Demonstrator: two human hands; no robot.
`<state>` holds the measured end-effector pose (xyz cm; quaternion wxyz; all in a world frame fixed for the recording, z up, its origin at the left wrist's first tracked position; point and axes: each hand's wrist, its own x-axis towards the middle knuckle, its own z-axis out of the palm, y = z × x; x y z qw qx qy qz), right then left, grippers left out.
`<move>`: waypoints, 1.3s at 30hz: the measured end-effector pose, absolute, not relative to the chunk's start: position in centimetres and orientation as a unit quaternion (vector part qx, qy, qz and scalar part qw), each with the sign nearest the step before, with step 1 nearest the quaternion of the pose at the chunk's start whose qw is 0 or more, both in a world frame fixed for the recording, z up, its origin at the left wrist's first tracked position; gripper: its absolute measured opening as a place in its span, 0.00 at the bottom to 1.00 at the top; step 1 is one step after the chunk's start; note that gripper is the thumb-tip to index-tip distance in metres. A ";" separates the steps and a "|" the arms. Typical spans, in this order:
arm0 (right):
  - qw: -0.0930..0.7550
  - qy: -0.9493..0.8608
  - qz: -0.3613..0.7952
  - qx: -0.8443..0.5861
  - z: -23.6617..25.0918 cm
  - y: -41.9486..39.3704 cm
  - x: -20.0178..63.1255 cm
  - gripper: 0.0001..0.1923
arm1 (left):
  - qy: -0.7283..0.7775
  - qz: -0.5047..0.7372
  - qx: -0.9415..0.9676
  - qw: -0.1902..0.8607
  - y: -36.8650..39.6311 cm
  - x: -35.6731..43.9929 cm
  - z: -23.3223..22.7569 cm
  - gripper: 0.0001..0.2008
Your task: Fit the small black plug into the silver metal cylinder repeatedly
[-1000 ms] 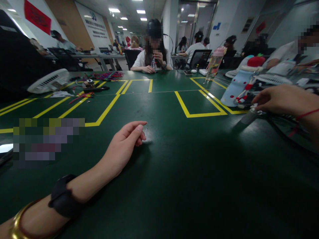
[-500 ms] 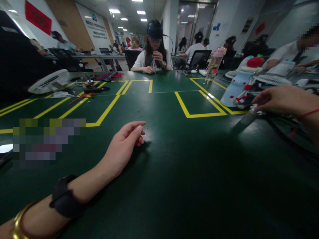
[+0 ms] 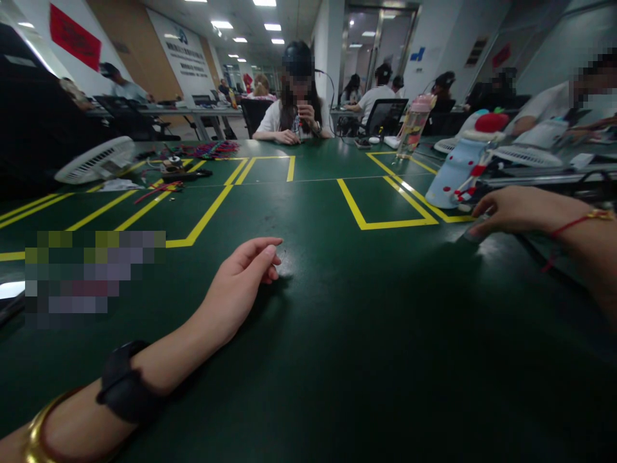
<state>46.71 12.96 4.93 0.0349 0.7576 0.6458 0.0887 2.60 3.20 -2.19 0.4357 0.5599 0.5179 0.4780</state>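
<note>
My left hand (image 3: 245, 273) rests on the green table (image 3: 308, 360), its fingers loosely bent and slightly apart with nothing seen in them. At the right, my right hand (image 3: 511, 212) is closed around a small grey cylinder (image 3: 471, 236). Its lower end shows below my fingertips, close to the tabletop; my fingers hide the top, and I cannot tell whether it touches the table. Just behind those fingers stands a light-blue bottle (image 3: 456, 173) with red dots and a red ball on its lid.
Yellow tape (image 3: 400, 225) marks boxes on the table. A white fan head (image 3: 99, 161), red wires (image 3: 161, 190) and a wire bundle (image 3: 207, 149) lie at the left. A pink-lidded bottle (image 3: 415, 125) stands farther back. Across the table sits a person (image 3: 296, 116).
My right hand has moved slightly left and down with the grey cylinder, and its fingers now cover the shiny metal top seen before. My left hand has stayed in place.
</note>
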 end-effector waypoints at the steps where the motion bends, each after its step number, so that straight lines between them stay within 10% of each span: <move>1: 0.043 0.657 0.076 0.749 4.9 12.8 45.9 0.23 | 0.519 0.478 0.559 0.436 3.2 2.6 -2.2 0.14; 14: -0.168 0.907 -0.118 0.369 2.5 1.6 25.5 0.17 | 0.523 0.475 0.558 0.436 3.1 2.7 -2.0 0.15; 22: -0.308 0.807 -0.294 0.410 -0.8 1.0 24.8 0.26 | 0.532 0.435 0.606 0.401 2.8 2.9 -1.4 0.15; 39: -0.328 0.770 -0.377 0.397 -1.3 1.2 24.7 0.23 | 0.459 0.341 0.776 0.268 1.4 5.4 1.9 0.07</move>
